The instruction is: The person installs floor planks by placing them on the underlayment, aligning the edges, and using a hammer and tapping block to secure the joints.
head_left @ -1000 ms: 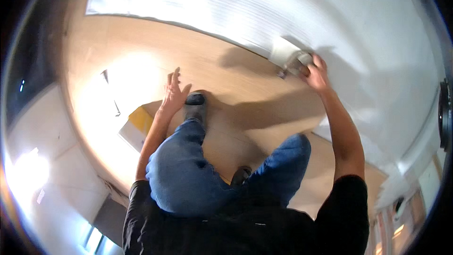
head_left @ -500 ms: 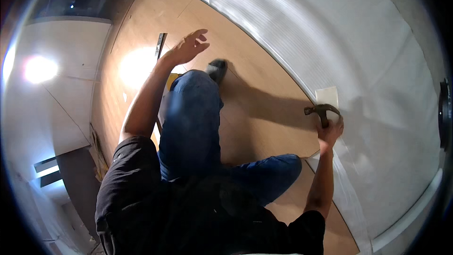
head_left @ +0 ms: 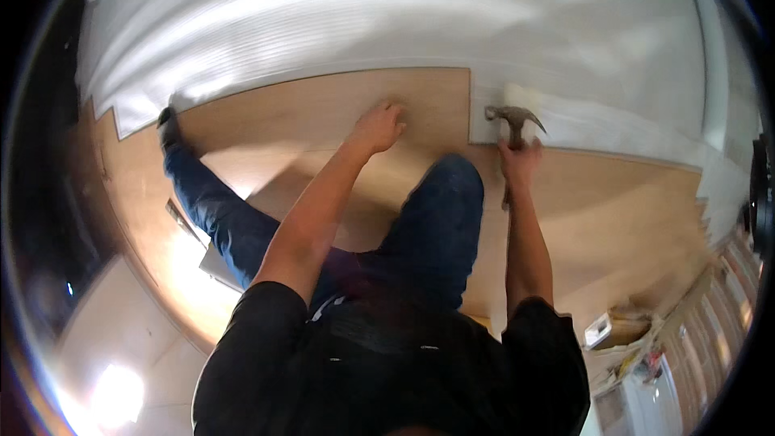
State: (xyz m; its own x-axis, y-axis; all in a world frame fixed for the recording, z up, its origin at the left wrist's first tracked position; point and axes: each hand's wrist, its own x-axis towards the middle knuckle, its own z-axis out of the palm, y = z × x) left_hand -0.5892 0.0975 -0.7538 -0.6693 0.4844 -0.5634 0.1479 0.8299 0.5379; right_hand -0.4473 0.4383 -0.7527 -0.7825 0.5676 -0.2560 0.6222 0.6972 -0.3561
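My left hand [head_left: 378, 126] is over a wood-look floor plank [head_left: 307, 101], close to or touching it, with fingers loosely bent and apart, somewhat blurred. My right hand [head_left: 521, 160] grips a claw hammer [head_left: 517, 119] upright, head uppermost, beside the step in the plank edge. Under the hammer head, a pale cream block or pad [head_left: 521, 95], blurred and partly hidden, lies on the white ribbed underlay [head_left: 339, 16] along the planks.
A straight metal piece [head_left: 182, 218] and a grey object lie by my stretched left leg, in glare. At the lower right are a white-and-tan box or offcut [head_left: 613, 329], assorted items and a striped stack. A bright lamp [head_left: 117, 394] shines at lower left.
My view has swung round to face the underlay edge. My left leg is now stretched out leftward, and my left hand has come down toward the plank. The hammer stays in my right hand.
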